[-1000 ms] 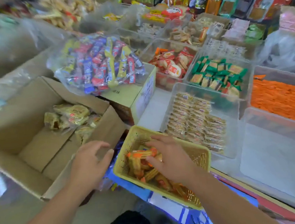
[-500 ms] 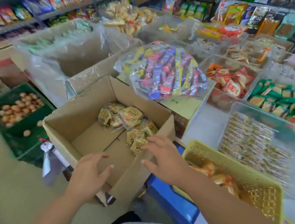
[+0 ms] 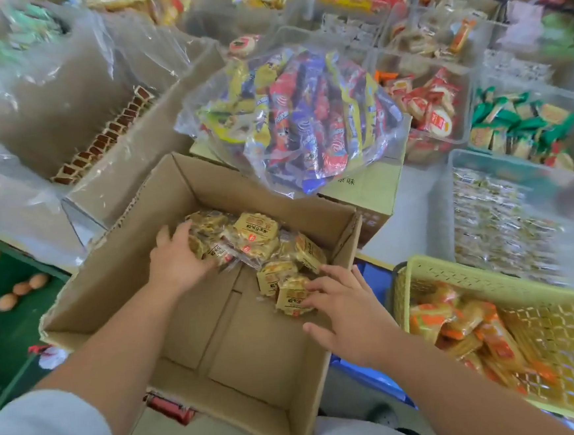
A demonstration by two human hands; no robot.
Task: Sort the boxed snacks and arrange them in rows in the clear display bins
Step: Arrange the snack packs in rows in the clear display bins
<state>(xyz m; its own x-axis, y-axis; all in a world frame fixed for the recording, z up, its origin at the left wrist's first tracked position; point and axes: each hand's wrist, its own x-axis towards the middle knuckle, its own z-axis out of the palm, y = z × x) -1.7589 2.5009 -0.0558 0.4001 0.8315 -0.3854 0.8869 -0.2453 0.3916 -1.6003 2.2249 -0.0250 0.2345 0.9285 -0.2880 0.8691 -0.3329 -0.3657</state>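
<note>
Head view: an open cardboard box (image 3: pixel 220 342) fills the centre of the frame, with a heap of yellow snack packets (image 3: pixel 256 240) against its far wall. The left hand (image 3: pixel 175 260) is inside the box — its fingers curl around the left side of the heap, gripping several packets. The right hand (image 3: pixel 352 318) sits lower right in the box, fingers spread and open, fingertips touching one loose packet (image 3: pixel 290 297) without closing on it. At lower right a yellow basket (image 3: pixel 564 350) holds orange packets. Clear bins (image 3: pixel 465 182) of sorted snacks line the bench at right. A clear bag of wrapped bars (image 3: pixel 305 113) rests on a box behind.
</note>
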